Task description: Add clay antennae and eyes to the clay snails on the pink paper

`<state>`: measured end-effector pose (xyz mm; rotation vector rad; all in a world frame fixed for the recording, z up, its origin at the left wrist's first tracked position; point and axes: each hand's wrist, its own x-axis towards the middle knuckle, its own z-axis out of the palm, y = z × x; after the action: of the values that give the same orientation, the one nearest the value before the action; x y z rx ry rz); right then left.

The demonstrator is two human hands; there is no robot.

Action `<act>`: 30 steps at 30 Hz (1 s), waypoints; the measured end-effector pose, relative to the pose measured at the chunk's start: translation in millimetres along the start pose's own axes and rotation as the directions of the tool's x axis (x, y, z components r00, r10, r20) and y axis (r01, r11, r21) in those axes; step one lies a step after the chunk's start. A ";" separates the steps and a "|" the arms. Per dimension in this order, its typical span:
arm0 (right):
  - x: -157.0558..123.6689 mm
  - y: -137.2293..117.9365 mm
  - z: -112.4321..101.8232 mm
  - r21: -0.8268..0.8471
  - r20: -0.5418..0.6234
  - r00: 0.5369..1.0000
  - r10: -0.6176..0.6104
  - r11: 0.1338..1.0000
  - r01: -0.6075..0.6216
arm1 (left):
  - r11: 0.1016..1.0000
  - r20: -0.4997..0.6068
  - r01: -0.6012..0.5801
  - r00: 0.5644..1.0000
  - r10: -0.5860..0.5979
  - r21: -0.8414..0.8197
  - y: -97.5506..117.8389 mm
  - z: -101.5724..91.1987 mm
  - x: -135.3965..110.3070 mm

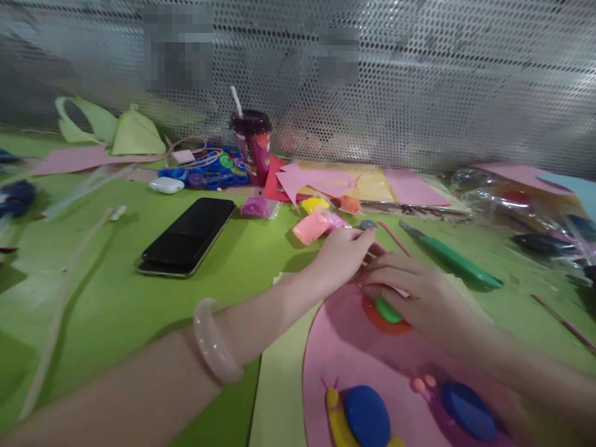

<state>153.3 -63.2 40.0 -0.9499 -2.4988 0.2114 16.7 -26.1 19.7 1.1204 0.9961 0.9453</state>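
My left hand, with a pale bangle on its forearm, reaches over the top of the pink paper oval. Its fingers are bent together beside a small grey clay lump. My right hand meets it fingertip to fingertip, fingers curled; whatever lies between them is hidden. Under the right hand sits an orange clay piece topped with green clay, partly covered. Lower on the oval are a yellow clay snail and a purple clay snail, both with blue shells.
A phone lies left, near wrapped purple clay and pink clay. To the right rests a green utility knife. A lidded cup with a straw stands by the perforated metal wall, beside blue scissors.
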 end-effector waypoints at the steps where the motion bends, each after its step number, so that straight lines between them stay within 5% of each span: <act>1: 0.3 -0.1 0.5 0.000 0.003 1.000 -0.017 1.000 0.017 | 1.000 0.001 -0.006 1.000 0.006 0.002 -0.8 -0.2 0.4; 15: 9.8 -0.2 3.3 0.226 0.144 0.945 0.295 0.920 -0.322 | 0.999 0.005 -0.027 1.000 0.027 0.027 0.1 -0.6 -1.0; 30: 13.5 8.0 -0.2 0.180 0.262 0.943 0.206 0.949 -0.258 | 1.000 0.020 -0.018 1.000 0.018 0.006 0.3 -2.6 -0.2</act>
<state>149.3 -48.2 42.7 -1.1889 -2.5043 0.6938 14.1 -25.5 19.7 1.1435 0.9746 0.9443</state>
